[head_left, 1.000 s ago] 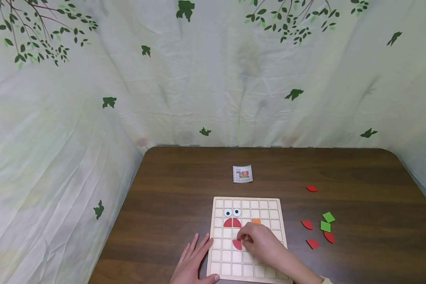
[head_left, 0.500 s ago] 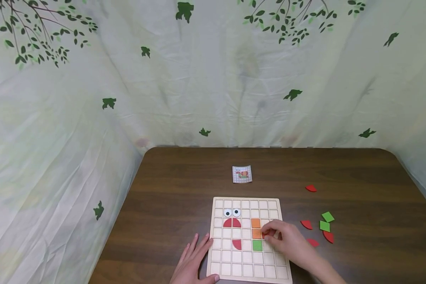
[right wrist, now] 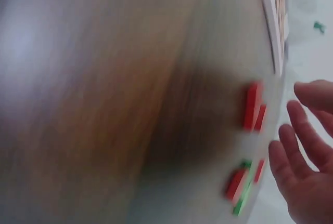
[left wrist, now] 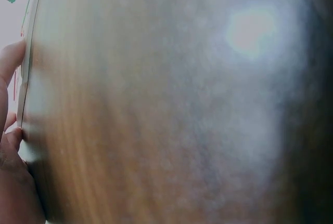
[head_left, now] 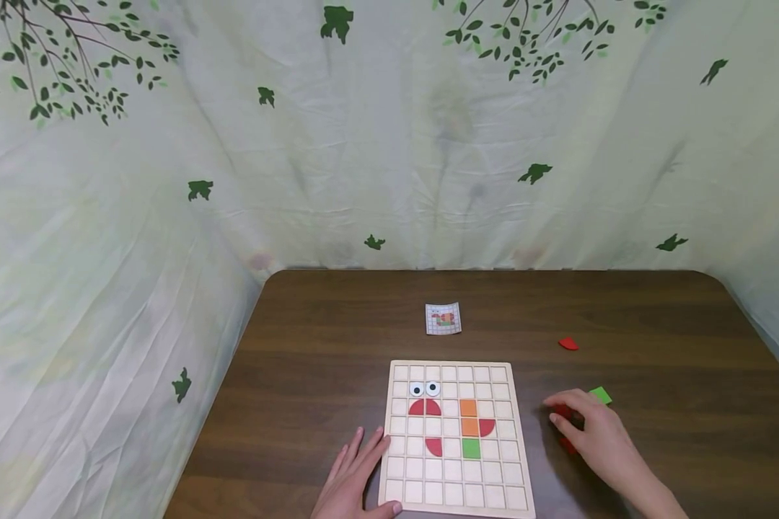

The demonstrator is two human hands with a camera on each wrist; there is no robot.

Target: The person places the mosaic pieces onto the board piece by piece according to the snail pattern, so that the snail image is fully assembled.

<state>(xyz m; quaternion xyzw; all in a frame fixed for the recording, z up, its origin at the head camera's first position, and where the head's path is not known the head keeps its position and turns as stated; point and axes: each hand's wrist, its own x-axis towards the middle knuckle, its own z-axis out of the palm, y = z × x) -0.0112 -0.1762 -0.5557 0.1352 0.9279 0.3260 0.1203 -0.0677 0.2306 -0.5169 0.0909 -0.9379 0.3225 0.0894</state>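
My left hand lies with straight fingers at the left edge of the wooden grid board, its thumb over the near left corner. My right hand hovers right of the board, thumb and fingers apart, holding nothing. Beneath it are red quarter-circle pieces, partly hidden in the head view. A green square piece shows just past the knuckles. On the board sit two googly-eye pieces, several red quarter circles, two orange squares and a green square.
A small picture card of a coloured grid pattern lies beyond the board. One loose red quarter circle rests farther back on the brown table. A white leaf-print curtain hangs behind the table.
My right hand has left the board and moved right to the loose pieces. A red quarter circle now lies beside the lower orange square, where that hand was. My left hand has stayed put.
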